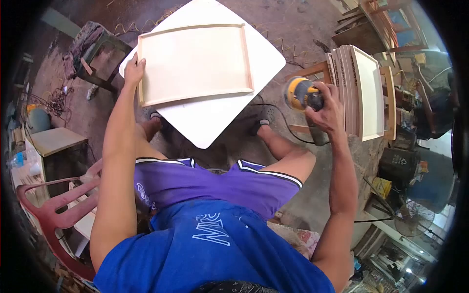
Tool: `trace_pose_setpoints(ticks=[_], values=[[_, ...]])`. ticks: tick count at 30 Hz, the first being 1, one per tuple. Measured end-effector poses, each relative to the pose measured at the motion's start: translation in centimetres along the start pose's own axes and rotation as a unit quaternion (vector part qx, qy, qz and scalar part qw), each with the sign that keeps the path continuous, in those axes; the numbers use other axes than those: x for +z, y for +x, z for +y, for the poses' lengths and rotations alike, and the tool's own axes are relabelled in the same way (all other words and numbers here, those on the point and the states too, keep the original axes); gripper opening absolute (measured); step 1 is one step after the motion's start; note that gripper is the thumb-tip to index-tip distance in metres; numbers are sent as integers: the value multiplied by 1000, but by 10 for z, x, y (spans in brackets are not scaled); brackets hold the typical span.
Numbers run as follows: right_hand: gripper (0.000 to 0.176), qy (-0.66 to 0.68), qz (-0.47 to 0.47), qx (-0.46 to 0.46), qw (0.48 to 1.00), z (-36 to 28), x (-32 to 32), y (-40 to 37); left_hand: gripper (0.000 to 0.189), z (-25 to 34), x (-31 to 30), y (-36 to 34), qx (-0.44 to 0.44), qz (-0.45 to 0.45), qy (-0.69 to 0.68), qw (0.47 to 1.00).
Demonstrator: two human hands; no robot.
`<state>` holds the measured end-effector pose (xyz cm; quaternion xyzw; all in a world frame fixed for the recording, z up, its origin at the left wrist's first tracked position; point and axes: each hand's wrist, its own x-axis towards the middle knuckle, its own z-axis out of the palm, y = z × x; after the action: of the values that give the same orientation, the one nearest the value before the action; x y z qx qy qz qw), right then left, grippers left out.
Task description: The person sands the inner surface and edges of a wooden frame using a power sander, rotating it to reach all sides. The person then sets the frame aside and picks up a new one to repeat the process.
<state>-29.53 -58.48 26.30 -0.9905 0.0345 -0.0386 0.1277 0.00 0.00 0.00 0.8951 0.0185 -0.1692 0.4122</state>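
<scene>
1. In the head view, your left hand (134, 72), left of upper centre, grips the left rim of the wooden tray (195, 63), thumb over the edge.
2. The tray lies at upper centre, its open side up, on the white tabletop (207, 129), whose corners show around it.
3. Your right hand (326, 107), right of centre, has its fingers wrapped around the yellow-and-black sander (298, 94), held apart from the tray.
4. A black cord (288, 128) curves across the floor below the sander.
5. At upper right, a stack of trays (369, 93) sits just beside your right hand.
6. A red chair (68, 217) stands at lower left.
</scene>
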Motion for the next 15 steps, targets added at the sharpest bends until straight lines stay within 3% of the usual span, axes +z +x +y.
trace_pose_setpoints(ticks=[2,3,5,8,9,11,13,15], values=[[69,-32,-36,0,999,-10,-4,7,83,32,41,-16,-23,78,168,982],[68,9,-43,-3,999,-84,42,9,83,-2,-34,-39,-36,93,201,975],[68,13,-68,-11,998,-94,58,17,85,2,6,-59,-26,228,259,938],[77,18,-102,21,994,-120,82,24,89,-3,50,-108,-58,308,143,939],[77,15,-105,18,994,-124,86,24,89,-6,61,-115,-62,307,141,939],[79,-4,-124,46,991,-133,92,27,90,-11,70,-121,-72,271,-44,959],[80,-10,-127,49,991,-139,96,30,80,-4,64,-128,-66,254,-47,964],[80,-20,-124,52,991,-138,94,34,70,9,57,-133,-62,177,6,982]])
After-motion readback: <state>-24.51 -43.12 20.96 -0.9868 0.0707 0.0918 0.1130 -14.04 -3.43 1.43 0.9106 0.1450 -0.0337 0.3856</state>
